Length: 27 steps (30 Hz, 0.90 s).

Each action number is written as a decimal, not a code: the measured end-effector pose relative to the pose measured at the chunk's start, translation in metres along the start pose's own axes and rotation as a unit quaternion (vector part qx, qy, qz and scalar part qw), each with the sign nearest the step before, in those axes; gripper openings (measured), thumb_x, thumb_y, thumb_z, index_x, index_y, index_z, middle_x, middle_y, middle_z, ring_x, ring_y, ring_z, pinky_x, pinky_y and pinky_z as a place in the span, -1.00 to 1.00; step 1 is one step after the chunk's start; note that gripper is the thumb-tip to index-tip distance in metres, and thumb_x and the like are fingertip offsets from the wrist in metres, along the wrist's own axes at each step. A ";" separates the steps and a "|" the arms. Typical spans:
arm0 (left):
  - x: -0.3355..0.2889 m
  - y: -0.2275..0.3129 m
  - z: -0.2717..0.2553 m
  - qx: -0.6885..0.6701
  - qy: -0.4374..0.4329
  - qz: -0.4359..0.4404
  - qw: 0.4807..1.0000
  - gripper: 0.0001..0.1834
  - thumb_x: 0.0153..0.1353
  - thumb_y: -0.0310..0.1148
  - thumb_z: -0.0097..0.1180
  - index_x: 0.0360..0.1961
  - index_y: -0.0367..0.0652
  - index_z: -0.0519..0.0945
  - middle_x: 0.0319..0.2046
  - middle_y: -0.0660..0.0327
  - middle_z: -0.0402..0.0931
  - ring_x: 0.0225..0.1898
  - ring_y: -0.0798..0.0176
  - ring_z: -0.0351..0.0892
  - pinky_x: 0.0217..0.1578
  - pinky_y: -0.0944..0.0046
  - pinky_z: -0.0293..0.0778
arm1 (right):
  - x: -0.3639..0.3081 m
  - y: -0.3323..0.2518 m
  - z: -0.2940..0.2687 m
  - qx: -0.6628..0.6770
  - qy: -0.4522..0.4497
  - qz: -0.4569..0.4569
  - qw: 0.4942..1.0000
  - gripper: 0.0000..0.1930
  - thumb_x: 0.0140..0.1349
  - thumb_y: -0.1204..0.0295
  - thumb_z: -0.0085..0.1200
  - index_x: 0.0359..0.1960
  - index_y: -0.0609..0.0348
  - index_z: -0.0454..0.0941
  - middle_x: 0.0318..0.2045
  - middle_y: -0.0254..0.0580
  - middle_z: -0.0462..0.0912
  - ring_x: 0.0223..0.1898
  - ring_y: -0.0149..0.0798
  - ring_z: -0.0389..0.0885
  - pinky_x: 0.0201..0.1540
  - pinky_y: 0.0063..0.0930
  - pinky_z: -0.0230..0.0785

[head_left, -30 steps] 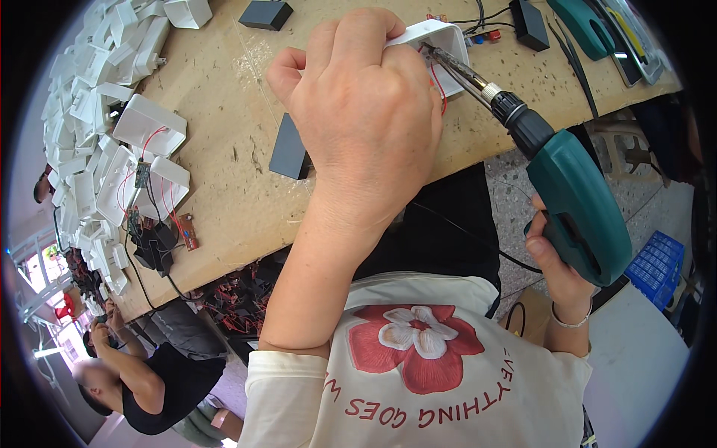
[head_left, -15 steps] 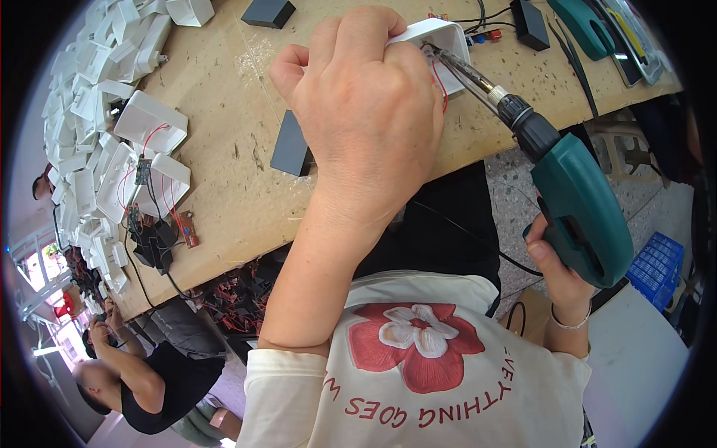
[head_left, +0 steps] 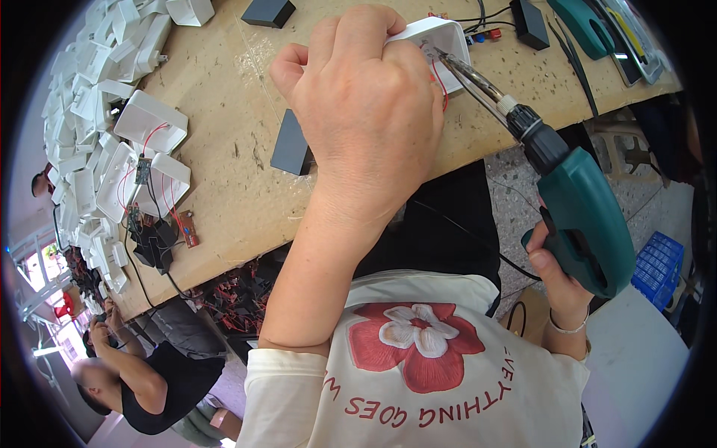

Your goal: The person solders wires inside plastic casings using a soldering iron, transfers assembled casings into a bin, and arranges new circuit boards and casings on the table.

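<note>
My left hand (head_left: 366,104) is closed round the left side of a white plastic housing (head_left: 450,36) on the table, its fingertips partly hidden behind it. A red wire (head_left: 440,77) runs inside the housing. In my right hand (head_left: 556,272) is a green soldering gun (head_left: 586,216) with a black collar, held by its handle. The gun's metal tip (head_left: 470,73) points up and left into the housing's open side, close to a small metal part there. Whether tip and part touch I cannot tell. A black box (head_left: 291,145) lies beside my left wrist.
White housings (head_left: 97,60) pile up at the far left, some with wired circuit boards (head_left: 142,170). Black boxes (head_left: 267,12) (head_left: 530,24) lie at the back. Another green tool (head_left: 582,28) rests at the far right. A blue basket (head_left: 657,269) stands beyond the table; a co-worker (head_left: 153,381) sits lower left.
The soldering gun has shifted slightly right and down with my right hand, its tip backing a little out of the housing. My left hand and the housing stay nearly in place.
</note>
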State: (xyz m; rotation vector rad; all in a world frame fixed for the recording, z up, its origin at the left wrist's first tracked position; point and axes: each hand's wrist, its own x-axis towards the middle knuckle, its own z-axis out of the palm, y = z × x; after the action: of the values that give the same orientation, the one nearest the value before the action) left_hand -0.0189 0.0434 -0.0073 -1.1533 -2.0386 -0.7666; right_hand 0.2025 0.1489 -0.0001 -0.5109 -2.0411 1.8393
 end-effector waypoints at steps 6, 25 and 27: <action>0.002 0.004 0.000 0.013 -0.020 -0.012 1.000 -0.85 -0.24 -0.47 0.15 -0.53 -0.22 0.57 -0.29 0.31 0.49 -0.25 0.24 0.44 -0.16 0.18 0.19 | -0.010 -0.002 -0.005 -0.052 -0.001 0.034 0.998 -0.46 -0.03 0.44 0.20 0.00 0.47 0.34 -0.34 -0.08 0.53 -0.51 -0.42 0.42 -0.44 -0.63 0.27; 0.002 0.007 -0.012 0.052 -0.082 -0.048 0.994 -0.85 -0.25 -0.46 0.15 -0.54 -0.23 0.59 -0.29 0.33 0.50 -0.24 0.25 0.45 -0.15 0.21 0.19 | -0.014 0.009 -0.009 0.030 0.046 -0.012 0.998 -0.38 -0.04 0.46 0.21 0.08 0.43 0.25 -0.02 0.10 0.46 -0.49 -0.40 0.48 -0.46 -0.58 0.33; 0.004 0.007 -0.013 0.055 -0.088 -0.052 0.993 -0.85 -0.26 -0.46 0.15 -0.54 -0.23 0.59 -0.29 0.34 0.50 -0.24 0.26 0.45 -0.15 0.21 0.19 | -0.014 0.008 -0.010 0.039 0.044 -0.011 0.998 -0.38 -0.04 0.46 0.21 0.08 0.43 0.25 -0.01 0.10 0.46 -0.49 -0.40 0.48 -0.47 -0.57 0.33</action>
State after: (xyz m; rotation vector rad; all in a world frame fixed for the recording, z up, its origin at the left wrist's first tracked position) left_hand -0.0114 0.0388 0.0045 -1.0920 -2.2735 -0.6114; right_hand 0.2195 0.1513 -0.0074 -0.5355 -1.9031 1.8428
